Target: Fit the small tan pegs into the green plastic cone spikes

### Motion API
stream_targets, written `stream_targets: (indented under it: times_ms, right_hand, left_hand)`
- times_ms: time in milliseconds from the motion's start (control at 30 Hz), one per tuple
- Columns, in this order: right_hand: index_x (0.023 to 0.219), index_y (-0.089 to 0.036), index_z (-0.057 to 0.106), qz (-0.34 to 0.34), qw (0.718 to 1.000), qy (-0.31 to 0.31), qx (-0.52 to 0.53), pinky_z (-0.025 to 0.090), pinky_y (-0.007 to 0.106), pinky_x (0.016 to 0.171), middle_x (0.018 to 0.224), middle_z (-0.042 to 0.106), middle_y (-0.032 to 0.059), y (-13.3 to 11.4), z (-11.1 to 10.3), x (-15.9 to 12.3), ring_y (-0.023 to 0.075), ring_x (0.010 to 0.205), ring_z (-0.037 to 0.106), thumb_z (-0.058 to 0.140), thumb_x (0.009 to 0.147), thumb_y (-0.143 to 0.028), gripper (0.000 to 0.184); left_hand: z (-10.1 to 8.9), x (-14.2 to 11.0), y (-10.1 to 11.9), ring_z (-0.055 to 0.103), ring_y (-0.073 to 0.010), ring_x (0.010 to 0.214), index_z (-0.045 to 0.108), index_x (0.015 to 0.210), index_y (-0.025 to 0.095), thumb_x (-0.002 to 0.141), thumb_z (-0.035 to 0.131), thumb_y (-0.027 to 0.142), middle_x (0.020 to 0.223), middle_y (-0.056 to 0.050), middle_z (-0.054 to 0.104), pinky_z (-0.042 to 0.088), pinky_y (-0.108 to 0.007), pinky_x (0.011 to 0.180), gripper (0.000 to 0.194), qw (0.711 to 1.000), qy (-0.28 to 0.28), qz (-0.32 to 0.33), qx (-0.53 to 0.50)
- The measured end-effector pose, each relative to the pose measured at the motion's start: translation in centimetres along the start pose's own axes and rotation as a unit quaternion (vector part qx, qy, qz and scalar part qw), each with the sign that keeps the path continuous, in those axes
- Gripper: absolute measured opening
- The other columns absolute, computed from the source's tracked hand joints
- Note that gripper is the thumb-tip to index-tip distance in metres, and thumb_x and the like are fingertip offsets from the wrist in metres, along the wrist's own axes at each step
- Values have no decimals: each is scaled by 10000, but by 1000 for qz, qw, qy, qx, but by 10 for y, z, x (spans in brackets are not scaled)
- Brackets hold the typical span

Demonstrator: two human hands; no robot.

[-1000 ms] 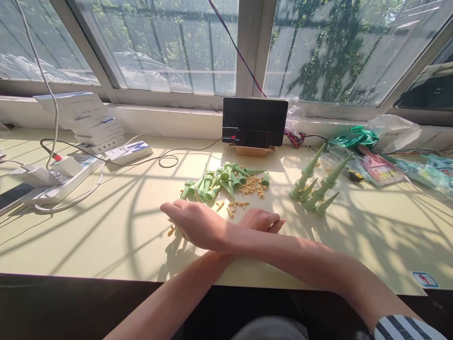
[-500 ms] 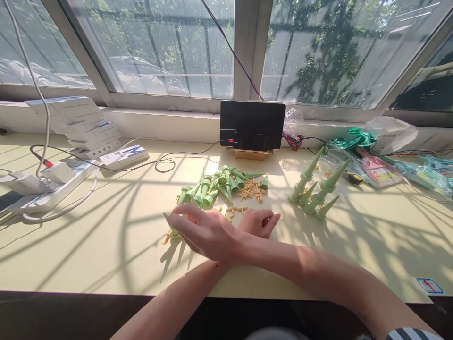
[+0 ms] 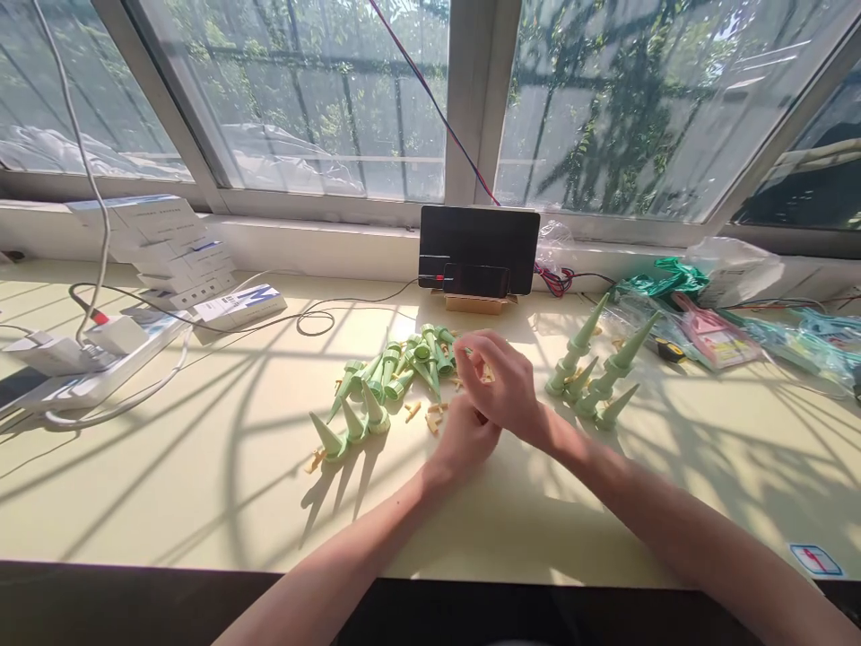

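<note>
My left hand (image 3: 469, 437) is closed low over the table, its fingers mostly hidden behind my right hand. Crossing just above it, my right hand (image 3: 506, 384) has curled fingers and thumb drawn together beside the pile of green cone-shaped pieces (image 3: 396, 363). Whether anything sits in either hand cannot be made out. Small tan pegs (image 3: 432, 418) lie scattered to the left of my hands, and others are partly covered by them. A row of upright green spikes (image 3: 353, 422) stands at the left, with a tan peg sticking out at its near end.
Joined green spikes (image 3: 595, 381) stand on the right. Behind the pile, a black tablet (image 3: 481, 242) leans with a phone before it. White boxes (image 3: 175, 242) and a power strip (image 3: 127, 354) are at left. Plastic bags (image 3: 719, 332) and a tape measure (image 3: 670, 350) lie at right.
My right hand has moved from over the left row of spikes to the right, beside the pile, uncovering that row. My left hand has shifted slightly left. The camera view has tilted slightly.
</note>
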State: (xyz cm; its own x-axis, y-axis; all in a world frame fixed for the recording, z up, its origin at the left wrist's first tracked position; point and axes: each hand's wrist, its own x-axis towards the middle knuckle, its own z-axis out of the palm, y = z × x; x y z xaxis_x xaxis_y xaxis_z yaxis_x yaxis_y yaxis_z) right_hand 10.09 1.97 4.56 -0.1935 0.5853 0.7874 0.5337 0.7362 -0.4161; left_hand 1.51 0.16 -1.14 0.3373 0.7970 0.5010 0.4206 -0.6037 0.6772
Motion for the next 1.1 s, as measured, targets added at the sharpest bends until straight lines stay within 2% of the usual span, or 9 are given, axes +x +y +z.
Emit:
stream_targets:
  times_ms: [100,200,300,400,600,767,967,1033,1100]
  right_hand:
    - [913,-192,623,85,995,52,-11,485,267,604,824,668,49,25,-10,-7,122,584,556,495,964,-265,156]
    - [927,-186,611,114,992,57,-8,458,257,566,800,666,42,43,-9,-25,110,551,532,489,963,-258,146]
    - [914,-196,616,72,997,-1,-6,410,264,545,790,628,46,50,-2,-41,117,577,530,401,990,-278,243]
    - [876,-199,574,28,998,-55,3,372,266,533,784,575,26,48,4,-46,125,601,471,445,953,-191,150]
    - [761,-212,491,36,991,-122,44,332,269,537,725,483,1,39,-1,-41,137,617,420,456,926,-163,176]
    - [772,-224,492,34,990,-130,43,323,297,547,715,481,11,42,2,-45,164,627,423,484,911,-159,154]
    - [831,-209,532,-2,988,-148,34,369,282,576,749,531,16,46,6,-50,166,651,465,503,845,-125,91]
    - [880,-199,561,-12,990,-136,25,400,281,605,776,571,30,46,7,-51,171,673,501,486,896,-151,91]
    - [911,-192,580,-16,993,-120,14,411,278,618,790,599,42,46,10,-52,170,676,526,456,962,-189,134]
  left_hand:
    - [-6,-6,8,251,-67,508,362,552,175,885,472,197,529,46,277,203,-242,461,352,996,1,-36,-76]
    - [-8,-10,15,196,-60,497,263,550,181,874,505,203,527,55,210,175,-246,461,406,996,7,8,-86]
    - [-7,-11,16,189,-58,478,256,559,183,869,518,172,515,62,220,193,-242,458,406,993,43,105,-39]
    - [-6,-11,15,184,-58,471,269,561,183,868,522,131,504,67,240,198,-236,454,401,981,87,176,4]
    - [-3,-10,11,187,-63,468,278,558,185,888,526,134,489,71,246,211,-226,454,416,973,120,194,26]
    - [-4,-8,8,186,-74,467,307,550,187,893,530,141,479,70,264,213,-228,445,412,962,146,220,65]
    - [-35,-3,22,262,-76,433,359,552,188,877,550,91,469,69,335,233,-258,462,390,921,158,309,174]
    - [-55,-2,27,318,-73,428,409,567,186,864,583,94,473,68,375,247,-256,458,356,912,169,307,212]
    - [-79,-5,32,380,-69,439,493,614,181,859,605,103,493,63,446,287,-232,457,280,913,198,264,240]
